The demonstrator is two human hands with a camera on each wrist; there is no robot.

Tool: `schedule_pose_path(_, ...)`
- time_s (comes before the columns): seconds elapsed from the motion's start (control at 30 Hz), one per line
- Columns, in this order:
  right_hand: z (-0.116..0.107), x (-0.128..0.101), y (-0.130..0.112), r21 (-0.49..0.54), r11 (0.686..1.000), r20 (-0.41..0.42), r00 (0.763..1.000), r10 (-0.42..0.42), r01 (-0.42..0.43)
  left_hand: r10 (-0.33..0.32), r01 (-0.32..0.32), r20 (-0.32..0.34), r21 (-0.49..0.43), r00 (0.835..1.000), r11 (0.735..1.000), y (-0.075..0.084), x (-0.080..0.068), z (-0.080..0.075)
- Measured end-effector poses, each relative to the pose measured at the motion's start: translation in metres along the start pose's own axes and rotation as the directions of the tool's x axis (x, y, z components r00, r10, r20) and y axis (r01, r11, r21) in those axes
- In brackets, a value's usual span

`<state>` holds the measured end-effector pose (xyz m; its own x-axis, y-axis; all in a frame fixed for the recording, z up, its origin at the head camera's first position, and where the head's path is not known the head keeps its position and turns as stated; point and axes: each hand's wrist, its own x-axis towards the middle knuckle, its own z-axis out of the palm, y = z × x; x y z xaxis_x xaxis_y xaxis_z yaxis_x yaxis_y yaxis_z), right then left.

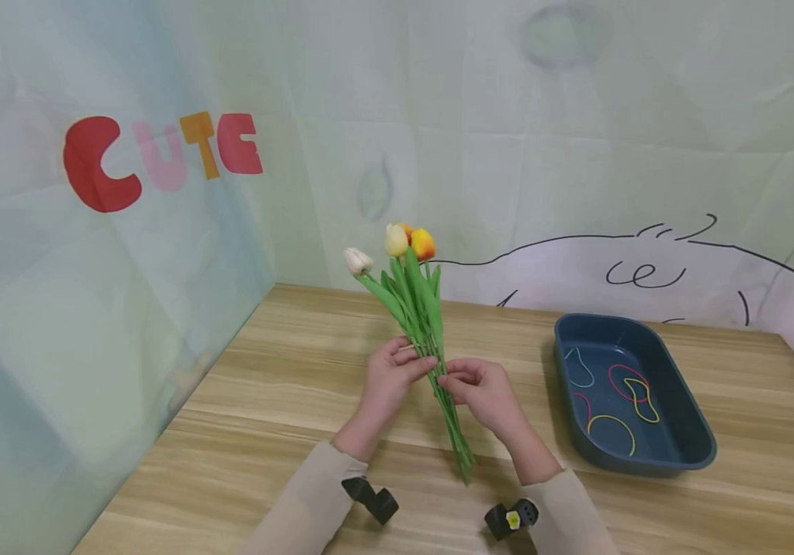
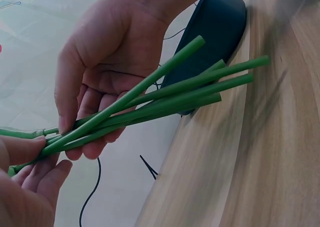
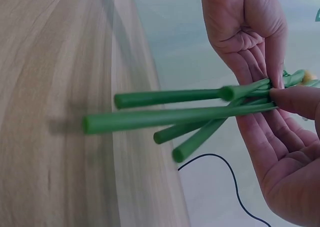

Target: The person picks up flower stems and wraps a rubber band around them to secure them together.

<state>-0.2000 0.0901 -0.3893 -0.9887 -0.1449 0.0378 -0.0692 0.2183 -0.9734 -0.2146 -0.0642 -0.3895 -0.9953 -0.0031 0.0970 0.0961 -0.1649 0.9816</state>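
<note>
A bunch of artificial tulips (image 1: pixel 425 301) slants over the table, with white, cream and orange-yellow heads at the far end and long green leaves below them. My left hand (image 1: pixel 391 378) holds the stems just under the leaves, thumb across the front. Slightly lower, my right hand (image 1: pixel 486 391) pinches the same stems between thumb and fingers. The bare green stems (image 2: pixel 175 94) fan out past both hands in the left wrist view. In the right wrist view, the cut stem ends (image 3: pixel 150 118) point away from the fingers, above the wood.
A dark blue tray (image 1: pixel 704 439) stands on the wooden table (image 1: pixel 244 439) to the right. Inside lie several loose rubber bands (image 1: pixel 636 397) in yellow, red and green. A printed cloth backdrop (image 1: pixel 480 154) hangs behind and to the left.
</note>
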Motion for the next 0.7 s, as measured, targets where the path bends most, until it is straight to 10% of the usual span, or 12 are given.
schedule_pose_path(0.7, -0.0059, -0.0015, 0.0039, 0.064, 0.996, 0.135, 0.989, -0.066, 0.058, 0.025, -0.026, 0.052, 0.019, 0.998, 0.999, -0.0011, -0.0018, -0.0013)
